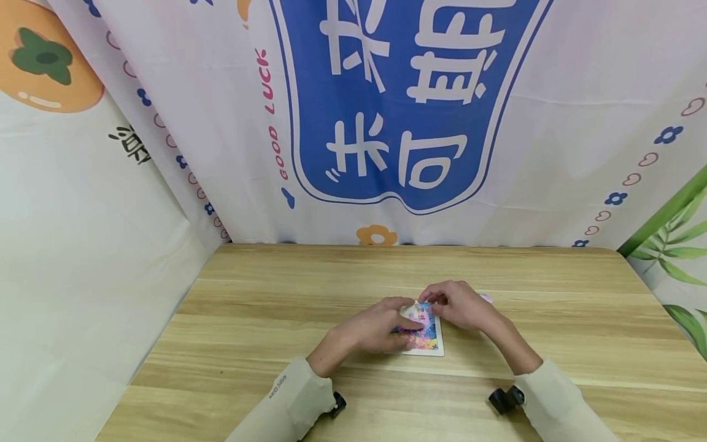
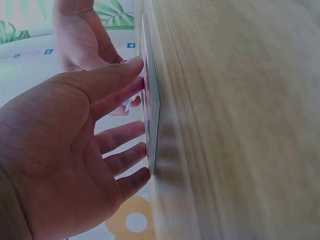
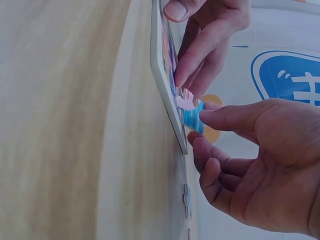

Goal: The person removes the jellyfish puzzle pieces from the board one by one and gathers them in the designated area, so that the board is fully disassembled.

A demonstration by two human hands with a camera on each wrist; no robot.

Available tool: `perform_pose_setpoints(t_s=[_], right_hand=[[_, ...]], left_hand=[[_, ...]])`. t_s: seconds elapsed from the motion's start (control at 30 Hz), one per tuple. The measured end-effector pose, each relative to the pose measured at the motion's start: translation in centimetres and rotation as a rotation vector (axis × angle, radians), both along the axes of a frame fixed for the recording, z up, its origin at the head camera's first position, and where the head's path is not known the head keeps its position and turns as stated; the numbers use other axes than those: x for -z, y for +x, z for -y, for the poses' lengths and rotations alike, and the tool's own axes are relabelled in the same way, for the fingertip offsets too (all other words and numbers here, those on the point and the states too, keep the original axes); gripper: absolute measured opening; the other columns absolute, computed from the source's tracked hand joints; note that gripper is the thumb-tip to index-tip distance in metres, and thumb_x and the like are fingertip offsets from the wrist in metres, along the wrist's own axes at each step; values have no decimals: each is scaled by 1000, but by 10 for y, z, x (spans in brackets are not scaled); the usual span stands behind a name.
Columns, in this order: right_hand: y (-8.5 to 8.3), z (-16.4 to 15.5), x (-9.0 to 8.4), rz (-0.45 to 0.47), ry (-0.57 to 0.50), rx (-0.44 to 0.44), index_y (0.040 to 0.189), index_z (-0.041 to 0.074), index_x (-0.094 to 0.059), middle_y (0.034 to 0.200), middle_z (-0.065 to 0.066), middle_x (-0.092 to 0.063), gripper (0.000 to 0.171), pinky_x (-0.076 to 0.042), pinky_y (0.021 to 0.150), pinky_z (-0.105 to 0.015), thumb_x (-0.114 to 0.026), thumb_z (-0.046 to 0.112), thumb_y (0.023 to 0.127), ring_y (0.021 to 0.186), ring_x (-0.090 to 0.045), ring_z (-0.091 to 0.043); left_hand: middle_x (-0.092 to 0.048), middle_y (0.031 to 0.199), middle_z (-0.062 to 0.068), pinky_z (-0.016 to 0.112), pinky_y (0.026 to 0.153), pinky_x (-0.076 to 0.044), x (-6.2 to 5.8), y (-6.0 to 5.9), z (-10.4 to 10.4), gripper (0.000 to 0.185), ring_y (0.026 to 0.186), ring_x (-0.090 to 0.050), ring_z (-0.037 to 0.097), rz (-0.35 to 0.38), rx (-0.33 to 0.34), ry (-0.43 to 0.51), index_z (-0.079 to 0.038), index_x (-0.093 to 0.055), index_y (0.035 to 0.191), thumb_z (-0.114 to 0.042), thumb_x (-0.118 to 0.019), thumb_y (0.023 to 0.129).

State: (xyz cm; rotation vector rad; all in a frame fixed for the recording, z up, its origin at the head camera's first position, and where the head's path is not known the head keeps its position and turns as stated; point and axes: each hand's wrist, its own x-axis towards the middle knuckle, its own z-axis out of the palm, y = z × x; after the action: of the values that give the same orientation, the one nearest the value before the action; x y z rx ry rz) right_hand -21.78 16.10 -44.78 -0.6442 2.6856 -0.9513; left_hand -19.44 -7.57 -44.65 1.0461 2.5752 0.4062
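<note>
Clock positions taken from the head view, board at centre, 12 o'clock away from the person.

A blue-and-pink puzzle piece [image 3: 193, 116] is held tilted at the board's far edge, near 1 o'clock; whether the board is touched by it cannot be told. The piece is pinched between thumb and fingertips of the right hand [image 1: 461, 305], which is set at 2 o'clock. The puzzle board [image 1: 433, 352] lies flat, white-rimmed, its colourful picture partly covered. At 9 o'clock the left hand [image 1: 381, 325] is placed with fingers extended onto the board, nothing grasped. Past the right hand, toward 2 o'clock, loose pieces [image 3: 187, 200] are seen on the wood-grain desk [image 1: 248, 319]. At 12 o'clock, a printed cloth [image 1: 552, 123] is hung behind.

Step in hand, as judged: fitting of one piece. Next move appears to call for the piece to be levelled, its tabs aligned and pressed home, the board being steadied meanwhile.
</note>
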Motion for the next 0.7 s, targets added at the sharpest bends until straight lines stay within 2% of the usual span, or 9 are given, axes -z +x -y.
perform_pose_setpoints(t_s=[0.27,0.4,0.7], right_hand=[[0,0,0,-39,-22,5,109,15,-81,95,2,-74,19,-52,77,-28,-68,2,101,84,-60,-12],[-2,-2,3,-47,-44,4,107,15,-81,94,3,-74,19,-51,78,-28,-68,3,101,84,-59,-11],[-5,-6,8,43,-122,54,107,13,-80,98,-1,-74,16,-50,84,-34,-65,8,102,91,-60,-16]], left_hand=[[-39,173,12,45,131,-36,0,0,0,43,161,-37,27,0,-1,-3,-28,-67,147,-32,-73,104],[-39,173,12,45,131,-36,-1,-1,0,43,161,-36,28,-3,4,-6,-28,-67,147,-32,-73,104],[-38,174,11,46,131,-36,0,-1,1,44,161,-36,28,3,6,-11,-29,-66,148,-34,-72,104]])
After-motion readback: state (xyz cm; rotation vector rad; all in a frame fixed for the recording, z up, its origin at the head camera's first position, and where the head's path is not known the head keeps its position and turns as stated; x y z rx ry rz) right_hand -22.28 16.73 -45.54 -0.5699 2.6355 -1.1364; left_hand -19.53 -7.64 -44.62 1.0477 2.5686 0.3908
